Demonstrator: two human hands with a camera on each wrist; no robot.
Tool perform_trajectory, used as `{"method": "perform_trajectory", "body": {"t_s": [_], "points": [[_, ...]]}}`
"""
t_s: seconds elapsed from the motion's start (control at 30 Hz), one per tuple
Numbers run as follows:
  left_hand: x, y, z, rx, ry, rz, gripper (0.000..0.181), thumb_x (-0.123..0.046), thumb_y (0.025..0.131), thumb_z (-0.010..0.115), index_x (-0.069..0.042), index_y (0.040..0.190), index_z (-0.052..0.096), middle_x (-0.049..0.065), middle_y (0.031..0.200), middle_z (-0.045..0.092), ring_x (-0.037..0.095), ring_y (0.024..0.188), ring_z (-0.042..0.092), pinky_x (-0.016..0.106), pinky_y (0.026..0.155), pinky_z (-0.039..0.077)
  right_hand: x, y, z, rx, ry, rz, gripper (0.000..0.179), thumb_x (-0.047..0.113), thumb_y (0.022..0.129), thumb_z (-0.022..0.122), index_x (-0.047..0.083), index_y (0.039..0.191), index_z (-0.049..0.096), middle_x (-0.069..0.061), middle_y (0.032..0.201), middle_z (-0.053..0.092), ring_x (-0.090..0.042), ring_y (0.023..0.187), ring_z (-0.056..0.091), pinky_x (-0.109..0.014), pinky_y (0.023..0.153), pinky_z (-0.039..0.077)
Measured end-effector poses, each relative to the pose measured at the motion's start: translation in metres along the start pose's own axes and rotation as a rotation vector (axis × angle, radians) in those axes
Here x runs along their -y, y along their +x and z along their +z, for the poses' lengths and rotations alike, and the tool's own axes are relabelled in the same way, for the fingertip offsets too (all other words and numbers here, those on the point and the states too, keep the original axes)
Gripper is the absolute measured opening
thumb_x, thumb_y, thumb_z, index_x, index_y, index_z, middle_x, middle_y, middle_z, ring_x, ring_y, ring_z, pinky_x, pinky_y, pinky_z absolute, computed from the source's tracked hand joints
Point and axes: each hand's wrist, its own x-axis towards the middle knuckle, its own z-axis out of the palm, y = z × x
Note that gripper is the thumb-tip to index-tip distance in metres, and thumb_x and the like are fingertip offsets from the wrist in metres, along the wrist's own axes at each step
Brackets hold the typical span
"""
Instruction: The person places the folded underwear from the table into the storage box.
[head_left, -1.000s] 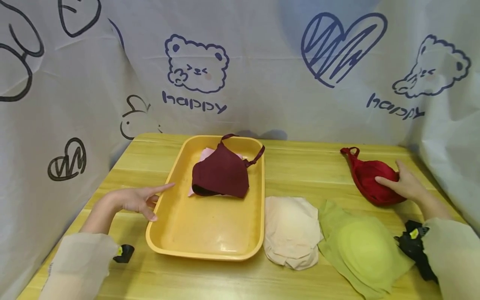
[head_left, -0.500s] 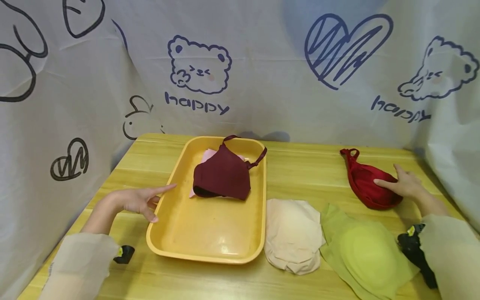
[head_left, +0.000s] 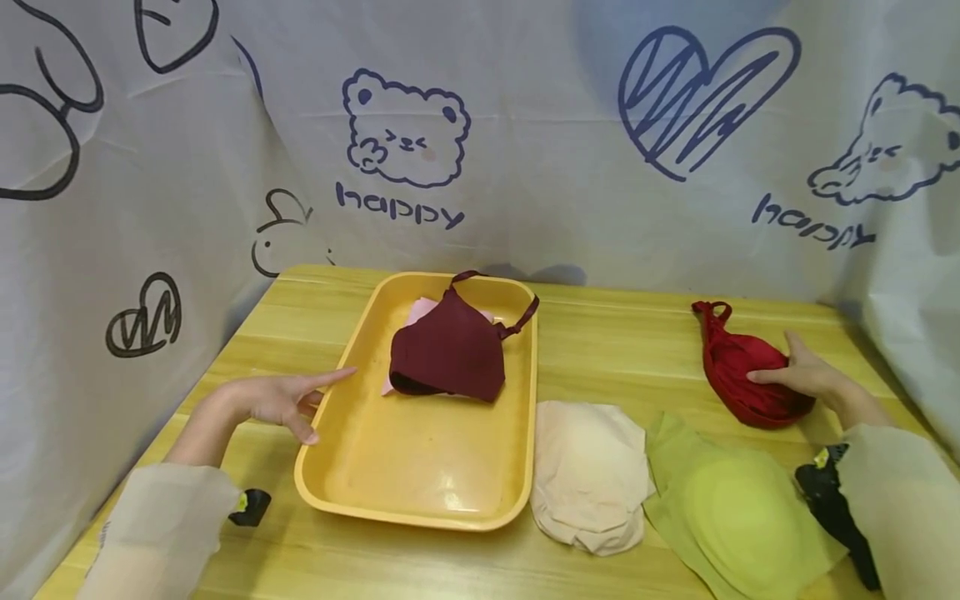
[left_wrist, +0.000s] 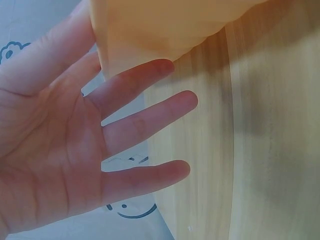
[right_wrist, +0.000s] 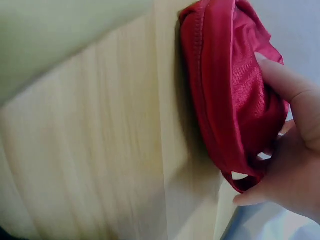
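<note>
My right hand [head_left: 810, 375] holds the red bra [head_left: 742, 371] by its cup at the table's right side. In the right wrist view the thumb [right_wrist: 280, 77] lies on the cup's inside, while other fingers go behind the fabric, partly hidden. My left hand [head_left: 277, 407] rests at the left rim of the yellow tray [head_left: 322, 500]. Its fingers are spread and mostly straight in the left wrist view, with the tray wall [left_wrist: 145, 35] beside them. Inside the tray, a maroon bra [head_left: 450, 350] lies over a pink cloth piece [head_left: 422, 310], mostly covered.
Right of the tray lies a beige bra or padded garment [head_left: 588, 475], folded. A lime-green padded garment [head_left: 735, 517] lies beside it, near the right sleeve. White sheets with drawings [head_left: 540, 167] stand behind and at the sides of the wooden table [head_left: 615, 333].
The head view has shifted a little, so the scene slides right. My right hand has moved slightly nearer and leftward on the red bra's cup. The left hand stays at the tray rim.
</note>
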Motion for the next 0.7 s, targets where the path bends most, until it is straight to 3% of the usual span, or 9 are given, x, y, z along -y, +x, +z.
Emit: {"method": "perform_trajectory", "body": {"t_s": [0.23,0.37,0.5,0.6,0.7], "points": [[-0.003,0.0,0.001,0.007,-0.016,-0.008,0.105,-0.016,0.073,0.076,-0.009,0.147,0.001,0.034,0.145,0.0,0.055,0.128,0.014,0.06,0.101,0.024,0.011,-0.003,0.004,-0.058,-0.006,-0.063,0.098,0.023,0.085,0.061,-0.011,0.138,-0.013,-0.044,0.137,-0.003,-0.059,0.125,0.004,-0.067,0.099,0.01],[-0.003,-0.001,0.0,0.013,-0.024,-0.007,0.105,-0.016,0.074,0.075,-0.009,0.147,0.0,0.034,0.146,-0.002,0.056,0.128,0.012,0.06,0.101,0.023,0.025,-0.006,0.007,-0.081,0.028,-0.108,0.091,0.023,0.087,0.06,-0.005,0.142,-0.007,-0.041,0.138,0.008,-0.054,0.122,0.02,-0.064,0.096,0.024],[-0.003,-0.001,0.0,0.02,-0.028,-0.006,0.106,-0.016,0.074,0.075,-0.009,0.147,-0.001,0.034,0.145,-0.003,0.056,0.128,0.011,0.06,0.101,0.023,0.04,-0.01,0.011,-0.106,0.074,-0.151,0.085,0.024,0.088,0.059,0.003,0.145,0.0,-0.034,0.137,0.02,-0.042,0.114,0.034,-0.036,0.085,0.041],[-0.002,0.0,0.0,0.017,-0.025,-0.006,0.106,-0.016,0.074,0.075,-0.009,0.147,-0.001,0.034,0.145,-0.002,0.056,0.128,0.011,0.06,0.101,0.023,0.052,-0.012,0.015,-0.124,0.105,-0.183,0.083,0.024,0.088,0.06,0.01,0.147,0.003,-0.028,0.138,0.023,-0.034,0.111,0.038,-0.018,0.074,0.041],[-0.002,0.001,0.0,0.013,-0.021,-0.007,0.106,-0.016,0.074,0.075,-0.01,0.147,0.0,0.035,0.145,-0.001,0.055,0.128,0.012,0.059,0.101,0.024,0.065,-0.015,0.019,-0.124,0.144,-0.21,0.083,0.024,0.088,0.06,0.018,0.148,0.004,-0.025,0.139,0.024,-0.029,0.11,0.037,-0.013,0.072,0.04]]}}
